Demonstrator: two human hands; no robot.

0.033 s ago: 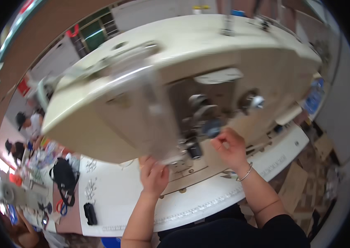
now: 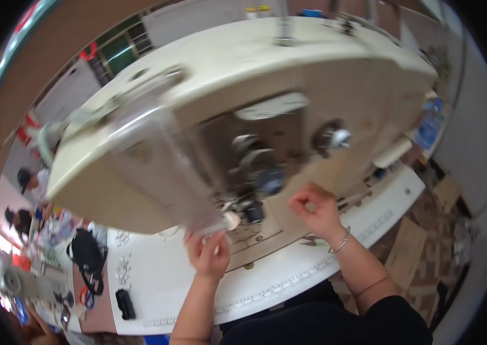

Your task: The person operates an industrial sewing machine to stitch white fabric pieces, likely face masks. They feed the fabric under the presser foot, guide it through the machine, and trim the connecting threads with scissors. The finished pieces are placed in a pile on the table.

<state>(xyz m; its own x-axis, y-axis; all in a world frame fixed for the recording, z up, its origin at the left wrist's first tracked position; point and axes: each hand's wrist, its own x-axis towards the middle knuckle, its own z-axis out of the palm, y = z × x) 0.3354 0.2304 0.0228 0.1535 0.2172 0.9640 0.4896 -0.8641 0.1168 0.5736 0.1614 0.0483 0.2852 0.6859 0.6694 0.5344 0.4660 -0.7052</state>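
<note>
Sewing machine: the cream body (image 2: pixel 289 80) stands across the table (image 2: pixel 169 276), its open recess and metal parts turned toward the person; it looks tilted in this wide view.
Hands: apart, one on either side of the needle area, with the small black block (image 2: pixel 253 211) of the machine between them.
Left hand: it (image 2: pixel 209 256) is at the lower end of the clear plastic guard (image 2: pixel 157 149), fingers bent; blur hides that spot, so I cannot tell whether they grip the guard or only rest by it.
Right hand: it (image 2: pixel 319 211) is lifted in front of the machine, thumb and forefinger closed in a ring, with no thing visible between them; a bracelet (image 2: pixel 341 241) circles the wrist.
Work at the needle: the step in hand appears to be close finger work around the guard and the needle area, judging by where both hands sit.
Next move: from here it seems to call for light fingertips, a steady left hand and care not to knock the dial (image 2: pixel 269 180) above the black block.
Table: a measuring tape (image 2: pixel 266 300) runs along the near edge; small pale pieces (image 2: pixel 123 267) and a black case (image 2: pixel 124 304) lie at the left.
</note>
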